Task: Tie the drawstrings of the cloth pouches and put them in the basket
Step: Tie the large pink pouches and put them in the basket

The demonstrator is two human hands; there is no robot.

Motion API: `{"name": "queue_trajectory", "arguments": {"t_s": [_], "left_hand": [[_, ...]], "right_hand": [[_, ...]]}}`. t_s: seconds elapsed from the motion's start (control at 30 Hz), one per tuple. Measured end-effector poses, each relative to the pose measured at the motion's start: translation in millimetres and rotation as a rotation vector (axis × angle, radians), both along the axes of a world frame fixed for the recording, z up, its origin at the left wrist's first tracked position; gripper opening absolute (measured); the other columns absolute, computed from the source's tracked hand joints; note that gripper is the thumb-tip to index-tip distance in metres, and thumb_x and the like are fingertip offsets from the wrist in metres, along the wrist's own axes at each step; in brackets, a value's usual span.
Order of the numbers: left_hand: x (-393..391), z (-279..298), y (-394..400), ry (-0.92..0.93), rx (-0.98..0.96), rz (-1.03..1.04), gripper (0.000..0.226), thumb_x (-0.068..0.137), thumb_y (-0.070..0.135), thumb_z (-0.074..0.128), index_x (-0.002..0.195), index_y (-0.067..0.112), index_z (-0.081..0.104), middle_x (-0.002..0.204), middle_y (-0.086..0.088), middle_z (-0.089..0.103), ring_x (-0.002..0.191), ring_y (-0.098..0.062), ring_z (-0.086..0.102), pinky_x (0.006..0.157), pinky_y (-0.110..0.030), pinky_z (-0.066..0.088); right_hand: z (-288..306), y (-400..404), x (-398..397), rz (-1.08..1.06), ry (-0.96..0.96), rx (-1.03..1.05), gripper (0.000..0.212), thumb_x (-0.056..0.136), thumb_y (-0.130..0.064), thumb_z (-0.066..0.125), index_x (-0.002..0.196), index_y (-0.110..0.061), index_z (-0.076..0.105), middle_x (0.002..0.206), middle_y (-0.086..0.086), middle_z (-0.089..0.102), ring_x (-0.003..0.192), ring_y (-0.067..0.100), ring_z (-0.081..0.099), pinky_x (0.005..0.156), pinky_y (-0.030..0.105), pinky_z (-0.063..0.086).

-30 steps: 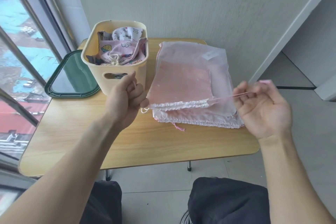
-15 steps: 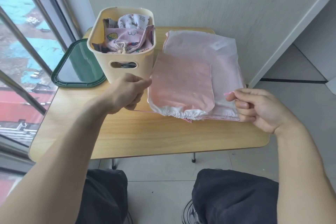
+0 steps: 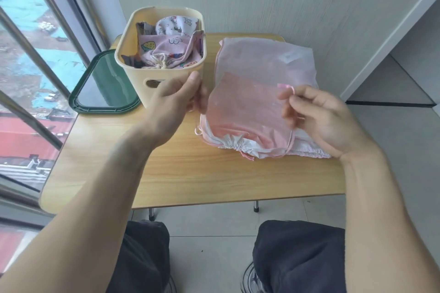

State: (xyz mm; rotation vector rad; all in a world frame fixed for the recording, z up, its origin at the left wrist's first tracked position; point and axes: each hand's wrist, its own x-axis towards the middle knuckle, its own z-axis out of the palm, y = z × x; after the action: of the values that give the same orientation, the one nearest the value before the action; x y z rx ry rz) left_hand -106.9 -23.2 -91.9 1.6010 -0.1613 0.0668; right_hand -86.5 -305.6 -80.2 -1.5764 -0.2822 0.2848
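A person seated at a small wooden table [image 3: 190, 173] works the pink drawstring [image 3: 289, 89] of a pink cloth pouch [image 3: 245, 112] at centre frame. The pouch lies flat atop a larger pale pouch [image 3: 266, 59], its long axis running from the frame's lower edge toward the wall, its gathered white mouth pointing at the person. The right hand [image 3: 319, 116], fingers curled, pinches the cord's end above the pouch's right side; the left hand [image 3: 176, 100], fingers curled inward, is at the pouch's left edge, though what it holds cannot be made out. At least two pouches make up the stack. One cream basket [image 3: 166, 78], upper centre-left, holds several printed pouches [image 3: 171, 52], one with its cord tied. One dark green tray [image 3: 104, 85] lies beside it near the window. A pale textured wall and grey tiled floor surround the table.
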Motion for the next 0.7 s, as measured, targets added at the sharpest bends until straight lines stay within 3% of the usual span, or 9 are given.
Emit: {"name": "queue_trajectory", "arguments": {"t_s": [0.1, 0.23, 0.3, 0.4, 0.47, 0.57, 0.63, 0.7], "left_hand": [[3.5, -1.1, -10.1, -0.106, 0.112, -0.007, 0.030, 0.105, 0.026, 0.043, 0.094, 0.011, 0.066, 0.086, -0.008, 0.068, 0.081, -0.020, 0.062, 0.078, -0.034, 0.048], [7.6, -6.9, -15.6, -0.146, 0.484, 0.021, 0.019, 0.101, 0.028, 0.057, 0.103, 0.022, 0.074, 0.104, 0.010, 0.072, 0.095, -0.011, 0.066, 0.088, -0.029, 0.053], [6.4, -11.4, -17.4, -0.190, 0.622, 0.019, 0.017, 0.096, 0.030, 0.064, 0.102, 0.021, 0.077, 0.108, 0.007, 0.070, 0.094, -0.007, 0.064, 0.089, -0.025, 0.051], [-2.8, -12.1, -18.1, -0.222, 0.767, 0.111, 0.026, 0.091, 0.044, 0.068, 0.104, 0.023, 0.077, 0.114, 0.005, 0.065, 0.097, 0.000, 0.058, 0.085, -0.012, 0.043], [-10.6, -8.3, -18.9, -0.205, 0.799, 0.233, 0.039, 0.093, 0.054, 0.060, 0.107, 0.021, 0.073, 0.113, 0.003, 0.061, 0.097, -0.008, 0.060, 0.083, -0.024, 0.046], [-19.0, -1.3, -17.4, -0.012, 0.844, 0.447, 0.049, 0.099, 0.052, 0.044, 0.095, 0.007, 0.063, 0.089, -0.005, 0.065, 0.077, -0.022, 0.061, 0.065, -0.036, 0.046], [-21.6, -0.2, -14.3, 0.289, 0.795, 0.338, 0.069, 0.099, 0.057, 0.035, 0.084, -0.002, 0.065, 0.073, -0.012, 0.068, 0.061, -0.030, 0.064, 0.056, -0.037, 0.051], [-25.0, -0.8, -14.7, 0.594, 0.596, 0.100, 0.079, 0.097, 0.064, 0.033, 0.084, -0.005, 0.070, 0.070, -0.013, 0.072, 0.054, -0.033, 0.067, 0.050, -0.034, 0.054]], "right_hand": [[-8.9, 29.8, 13.4, -0.031, -0.029, 0.031, 0.022, 0.105, -0.004, 0.044, 0.108, -0.011, 0.065, 0.081, 0.002, 0.070, 0.075, 0.019, 0.063, 0.068, 0.030, 0.049], [-36.5, 53.2, 29.2, -0.043, 0.135, -0.283, 0.024, 0.105, -0.003, 0.046, 0.125, -0.001, 0.058, 0.091, 0.011, 0.069, 0.071, 0.019, 0.063, 0.064, 0.028, 0.052], [-45.5, 57.4, 34.5, -0.055, 0.186, -0.360, 0.025, 0.105, -0.005, 0.046, 0.126, 0.001, 0.057, 0.086, 0.011, 0.065, 0.063, 0.015, 0.061, 0.056, 0.024, 0.051], [-47.2, 59.5, 40.5, -0.047, 0.132, -0.457, 0.018, 0.106, -0.018, 0.050, 0.114, -0.008, 0.061, 0.081, 0.008, 0.061, 0.056, 0.014, 0.057, 0.049, 0.023, 0.048], [-47.1, 60.5, 42.8, -0.023, 0.077, -0.569, 0.024, 0.106, -0.026, 0.049, 0.099, -0.008, 0.063, 0.081, 0.008, 0.061, 0.056, 0.015, 0.056, 0.049, 0.025, 0.047], [-47.3, 63.2, 44.0, -0.039, 0.079, -0.607, 0.034, 0.107, -0.028, 0.044, 0.098, 0.000, 0.060, 0.079, 0.009, 0.062, 0.059, 0.021, 0.056, 0.051, 0.030, 0.046], [-46.3, 64.2, 46.1, -0.055, 0.071, -0.659, 0.035, 0.107, -0.028, 0.040, 0.090, -0.004, 0.059, 0.070, 0.008, 0.062, 0.050, 0.020, 0.056, 0.049, 0.029, 0.045], [-46.4, 65.2, 49.0, -0.054, 0.058, -0.694, 0.038, 0.106, -0.028, 0.037, 0.085, -0.003, 0.057, 0.062, 0.010, 0.061, 0.043, 0.019, 0.054, 0.045, 0.027, 0.045]]}}
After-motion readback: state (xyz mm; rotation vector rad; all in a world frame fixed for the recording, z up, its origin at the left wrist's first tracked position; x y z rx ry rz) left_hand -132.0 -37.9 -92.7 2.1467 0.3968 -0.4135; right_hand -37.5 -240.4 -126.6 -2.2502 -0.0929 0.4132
